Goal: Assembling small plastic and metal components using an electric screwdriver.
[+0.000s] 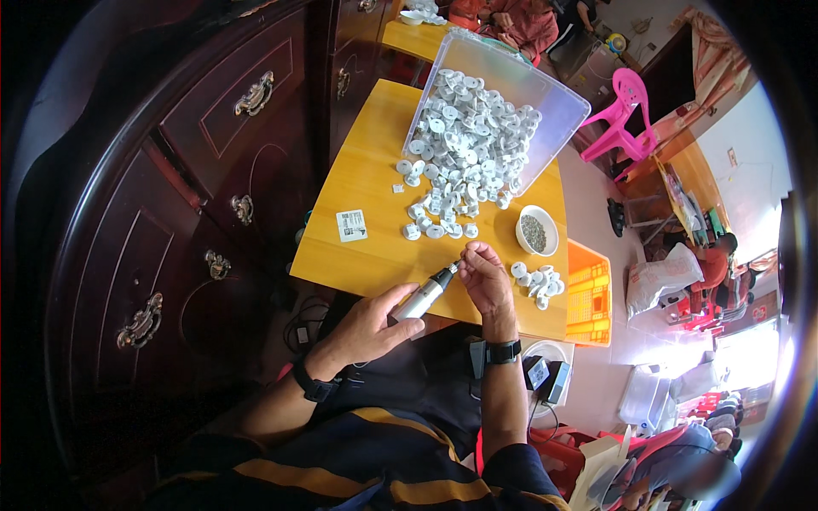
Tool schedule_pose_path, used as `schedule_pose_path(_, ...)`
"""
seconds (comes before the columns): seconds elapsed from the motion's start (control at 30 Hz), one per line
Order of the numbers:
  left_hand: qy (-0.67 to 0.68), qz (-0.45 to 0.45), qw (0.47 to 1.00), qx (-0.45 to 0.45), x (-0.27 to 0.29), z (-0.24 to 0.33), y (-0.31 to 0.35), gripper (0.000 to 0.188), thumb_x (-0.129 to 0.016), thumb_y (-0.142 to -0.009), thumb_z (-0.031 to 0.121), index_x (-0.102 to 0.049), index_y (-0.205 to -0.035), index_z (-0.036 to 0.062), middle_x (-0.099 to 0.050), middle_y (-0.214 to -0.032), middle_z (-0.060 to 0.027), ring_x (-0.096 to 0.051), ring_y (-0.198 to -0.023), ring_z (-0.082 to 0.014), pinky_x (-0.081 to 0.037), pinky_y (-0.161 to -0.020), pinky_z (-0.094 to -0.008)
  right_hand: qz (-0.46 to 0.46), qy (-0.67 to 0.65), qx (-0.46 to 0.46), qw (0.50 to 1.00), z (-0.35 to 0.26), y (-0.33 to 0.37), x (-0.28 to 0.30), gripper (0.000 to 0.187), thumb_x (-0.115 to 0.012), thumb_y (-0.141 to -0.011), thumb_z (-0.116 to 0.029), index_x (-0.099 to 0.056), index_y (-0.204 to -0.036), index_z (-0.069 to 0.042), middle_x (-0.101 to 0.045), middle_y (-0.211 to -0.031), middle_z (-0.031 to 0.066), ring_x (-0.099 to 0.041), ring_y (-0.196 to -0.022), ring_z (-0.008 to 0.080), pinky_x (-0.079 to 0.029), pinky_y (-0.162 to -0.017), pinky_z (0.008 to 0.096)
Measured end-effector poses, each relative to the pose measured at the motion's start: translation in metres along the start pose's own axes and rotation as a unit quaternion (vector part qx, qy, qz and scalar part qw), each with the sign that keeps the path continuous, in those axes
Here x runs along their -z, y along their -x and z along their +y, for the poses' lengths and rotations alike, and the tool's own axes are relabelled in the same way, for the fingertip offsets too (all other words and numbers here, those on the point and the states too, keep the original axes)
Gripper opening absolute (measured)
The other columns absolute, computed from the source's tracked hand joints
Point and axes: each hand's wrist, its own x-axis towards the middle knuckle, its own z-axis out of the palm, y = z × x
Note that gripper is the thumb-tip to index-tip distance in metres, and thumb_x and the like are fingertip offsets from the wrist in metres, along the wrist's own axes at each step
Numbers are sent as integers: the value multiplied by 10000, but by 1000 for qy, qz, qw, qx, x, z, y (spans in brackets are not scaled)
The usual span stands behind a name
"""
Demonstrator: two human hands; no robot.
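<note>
My left hand is wrapped round a silver electric screwdriver with a black nose, held slanting over the front edge of the yellow table. At its tip, my right hand pinches thumb and fingers together on something too small to make out. Beyond my hands, a clear plastic box lies tipped toward me, and many white round plastic parts spill out of it. To the right stands a white bowl of small grey metal pieces. Nearer me sits a small pile of white parts.
A printed white card lies on the table's left side. Dark wooden cabinets rise close on the left. An orange crate stands at the table's right, with black boxes nearer me. Other people and a pink chair are farther off.
</note>
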Motion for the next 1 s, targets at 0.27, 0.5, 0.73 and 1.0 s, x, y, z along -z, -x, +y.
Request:
schedule_pose_path(0.27,40,-5,998,57,-1,7,0,582,-706,-886,268,-495,-1323,-54,-678,-1026,-218,-687,-900,-278,-525,-794,-353,8,-18,-7,1000,3,3,4,121,-616,-940,-52,-629,-1060,-59,-674,-945,44,-670,-798,136,-576,-736,244)
schedule_pose_path(0.5,-103,38,993,-51,-2,5,0,576,-690,-888,285,-498,-1317,-48,-669,-1050,-260,-678,-953,-365,-530,-810,-400,40,4,-37,999,2,3,2,114,-611,-943,-74,-632,-1055,-67,-653,-892,24,-629,-727,113,-539,-674,225)
schedule_pose_path(0.73,-65,31,997,-12,-4,2,1,578,-687,-889,294,-500,-1324,-38,-673,-1033,-267,-679,-950,-385,-530,-814,-413,39,-12,-18,999,6,2,0,95,-619,-934,-45,-640,-1027,-55,-668,-904,45,-639,-735,115,-550,-678,229)
schedule_pose_path(1.0,-41,6,999,8,0,4,1,605,-690,-916,289,-470,-1350,-70,-641,-1189,-237,-668,-1048,-287,-520,-895,-357,23,-32,3,999,5,3,-4,111,-609,-939,-39,-626,-1048,-31,-656,-908,50,-654,-755,128,-567,-708,237)
